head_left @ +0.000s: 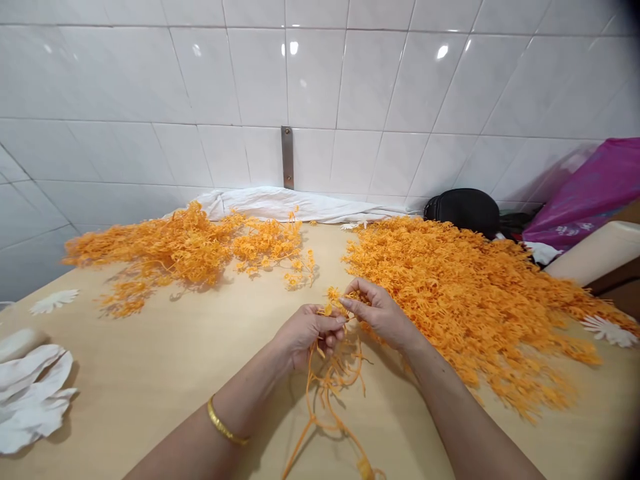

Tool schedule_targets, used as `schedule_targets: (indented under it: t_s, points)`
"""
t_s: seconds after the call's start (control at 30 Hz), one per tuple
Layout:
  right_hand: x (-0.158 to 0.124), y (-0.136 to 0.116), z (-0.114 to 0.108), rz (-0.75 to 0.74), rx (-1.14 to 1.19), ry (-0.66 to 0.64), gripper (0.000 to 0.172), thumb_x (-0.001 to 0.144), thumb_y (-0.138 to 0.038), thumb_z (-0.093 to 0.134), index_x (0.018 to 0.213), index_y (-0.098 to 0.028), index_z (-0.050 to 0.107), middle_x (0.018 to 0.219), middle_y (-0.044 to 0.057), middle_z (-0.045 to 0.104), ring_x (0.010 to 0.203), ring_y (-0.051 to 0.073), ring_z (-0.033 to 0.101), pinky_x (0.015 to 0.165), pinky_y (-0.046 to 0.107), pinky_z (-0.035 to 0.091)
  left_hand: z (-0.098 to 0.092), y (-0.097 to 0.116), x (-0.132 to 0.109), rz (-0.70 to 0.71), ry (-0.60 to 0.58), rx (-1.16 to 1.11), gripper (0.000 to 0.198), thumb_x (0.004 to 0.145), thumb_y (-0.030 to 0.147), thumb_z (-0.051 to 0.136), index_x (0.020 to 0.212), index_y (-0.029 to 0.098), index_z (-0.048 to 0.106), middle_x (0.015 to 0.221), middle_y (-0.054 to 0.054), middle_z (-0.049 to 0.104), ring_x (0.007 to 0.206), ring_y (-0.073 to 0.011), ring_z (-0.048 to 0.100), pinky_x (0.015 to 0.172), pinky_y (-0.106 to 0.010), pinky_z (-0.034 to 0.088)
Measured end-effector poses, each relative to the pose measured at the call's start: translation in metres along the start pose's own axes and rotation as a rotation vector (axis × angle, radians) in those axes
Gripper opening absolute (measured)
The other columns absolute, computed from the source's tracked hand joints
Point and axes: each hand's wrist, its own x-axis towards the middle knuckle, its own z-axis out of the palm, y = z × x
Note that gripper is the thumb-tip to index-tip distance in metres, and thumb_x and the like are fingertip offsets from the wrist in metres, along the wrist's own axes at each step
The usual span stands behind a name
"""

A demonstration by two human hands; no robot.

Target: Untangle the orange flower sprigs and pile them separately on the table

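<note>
The orange sprig is pinched by left hand and right hand; it could get snapped if yanked, tbh.

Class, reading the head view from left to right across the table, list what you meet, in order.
White fabric petals → smaller heap of orange sprigs → left hand → right hand, both pinching one orange sprig → larger heap of orange sprigs → white fabric flower.
</note>
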Motion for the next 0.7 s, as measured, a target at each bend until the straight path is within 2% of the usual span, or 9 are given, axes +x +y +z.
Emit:
schedule_targets:
  t_s: [0.1, 0.23, 0.3, 0.4, 0.47, 0.57, 0.7]
  points:
    - [0.0011, 0.0044, 0.0005, -0.016, -0.063, 0.051, 0.018, 0.073, -0.033, 0.055, 0.067, -0.018, 0.05, 0.059, -0.004, 0.048, 0.055, 0.009, 0.04, 0.052, 0.02, 0.032, -0.0004, 0.0005, 0.0016, 0.009, 0.025, -0.06, 0.022, 0.054, 0.024, 0.069, 0.057, 0.012, 0.051, 0.046, 0.003, 0.05, 0.034, -0.0011, 0.028, 0.037, -0.018, 0.019]
    - [0.0008, 0.0055, 0.0009, 0.052, -0.008, 0.082, 0.019, 0.078, -0.037, 0.049, 0.072, -0.019, 0.048, 0.059, -0.005, 0.046, 0.046, 0.007, 0.033, 0.045, 0.019, 0.028, 0.0001, 0.0022, 0.0022, 0.022, 0.069, -0.006, 0.019, 0.054, 0.023, 0.067, 0.057, 0.012, 0.052, 0.043, 0.003, 0.047, 0.033, 0.0001, 0.02, 0.037, -0.019, 0.011]
    - [-0.0004, 0.004, 0.001, 0.052, 0.003, 0.011, 0.019, 0.077, -0.038, 0.05, 0.077, -0.019, 0.051, 0.064, -0.004, 0.05, 0.049, 0.007, 0.037, 0.048, 0.019, 0.031, 0.0003, 0.0029, 0.0016, 0.028, 0.088, 0.022, 0.018, 0.054, 0.022, 0.066, 0.056, 0.012, 0.051, 0.042, 0.004, 0.045, 0.032, 0.0, 0.02, 0.037, -0.019, 0.01]
    - [-0.0025, 0.0019, 0.0022, -0.002, -0.043, -0.129, 0.02, 0.073, -0.037, 0.056, 0.077, -0.018, 0.053, 0.071, -0.002, 0.055, 0.064, 0.01, 0.047, 0.06, 0.021, 0.036, 0.0004, 0.003, 0.0006, 0.051, 0.095, 0.063, 0.017, 0.055, 0.018, 0.061, 0.05, 0.013, 0.046, 0.04, 0.005, 0.042, 0.032, -0.0003, 0.019, 0.037, -0.02, 0.01]
    - [-0.0031, 0.0023, 0.0035, -0.013, -0.035, -0.163, 0.02, 0.073, -0.037, 0.056, 0.074, -0.017, 0.053, 0.072, -0.001, 0.055, 0.068, 0.012, 0.048, 0.062, 0.021, 0.036, 0.0003, 0.0026, 0.0001, 0.063, 0.092, 0.081, 0.017, 0.055, 0.016, 0.057, 0.047, 0.014, 0.042, 0.039, 0.005, 0.04, 0.032, -0.0005, 0.018, 0.037, -0.02, 0.01]
    - [-0.0027, 0.0058, 0.0049, -0.017, -0.034, -0.128, 0.02, 0.076, -0.036, 0.052, 0.068, -0.018, 0.048, 0.067, -0.003, 0.05, 0.063, 0.01, 0.044, 0.057, 0.02, 0.034, 0.0001, 0.0014, -0.0002, 0.063, 0.069, 0.037, 0.016, 0.055, 0.014, 0.056, 0.049, 0.015, 0.041, 0.04, 0.007, 0.036, 0.034, -0.0009, 0.017, 0.038, -0.02, 0.011]
    - [-0.0025, 0.009, 0.0076, -0.045, -0.169, -0.025, 0.023, 0.076, -0.029, 0.05, 0.059, -0.018, 0.039, 0.056, -0.006, 0.037, 0.054, 0.008, 0.034, 0.05, 0.02, 0.027, 0.0008, 0.0003, -0.0008, 0.056, 0.036, -0.03, 0.016, 0.056, 0.018, 0.059, 0.057, 0.016, 0.043, 0.043, 0.009, 0.032, 0.036, -0.0011, 0.016, 0.039, -0.019, 0.01]
